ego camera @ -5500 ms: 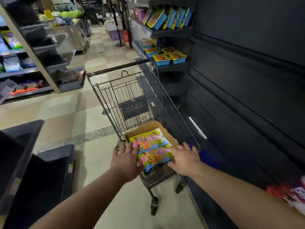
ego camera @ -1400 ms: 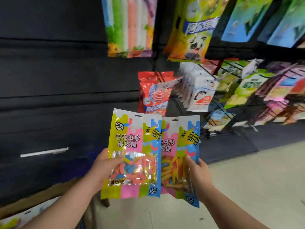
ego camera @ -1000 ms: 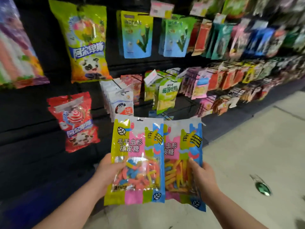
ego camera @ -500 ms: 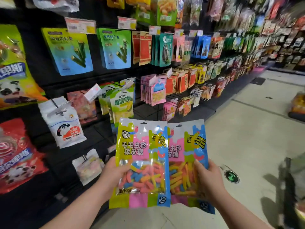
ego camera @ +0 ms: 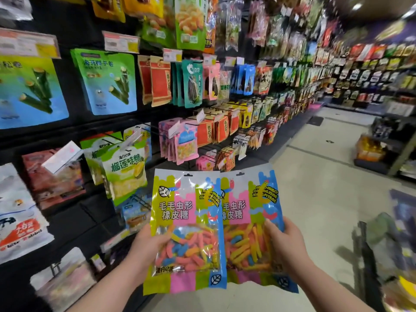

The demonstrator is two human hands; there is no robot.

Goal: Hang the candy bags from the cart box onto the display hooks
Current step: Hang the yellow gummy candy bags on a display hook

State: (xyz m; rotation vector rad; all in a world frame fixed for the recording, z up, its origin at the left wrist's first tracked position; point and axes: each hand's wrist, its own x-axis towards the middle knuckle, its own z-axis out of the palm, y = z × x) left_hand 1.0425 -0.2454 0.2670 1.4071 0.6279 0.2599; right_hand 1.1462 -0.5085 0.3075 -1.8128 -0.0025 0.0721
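Note:
I hold two colourful gummy-worm candy bags upright side by side in front of me. My left hand (ego camera: 145,248) grips the left candy bag (ego camera: 185,230) at its left edge. My right hand (ego camera: 284,246) grips the right candy bag (ego camera: 249,226) at its right edge; the left bag overlaps it slightly. Each bag has a hang hole at the top. The black display wall (ego camera: 74,212) with hooks full of snack bags runs along my left. The cart and its box are out of view.
Green durian candy bags (ego camera: 123,172) and pink bags (ego camera: 184,143) hang on hooks just beyond my hands. Rows of hanging snacks (ego camera: 258,86) stretch down the aisle. Pale floor (ego camera: 319,188) opens to the right, with low shelving (ego camera: 387,140) and blurred objects at right.
I lifted the two bags out of the cart box and turned right along the display wall. My view has swung further down the aisle; both hands keep the same hold.

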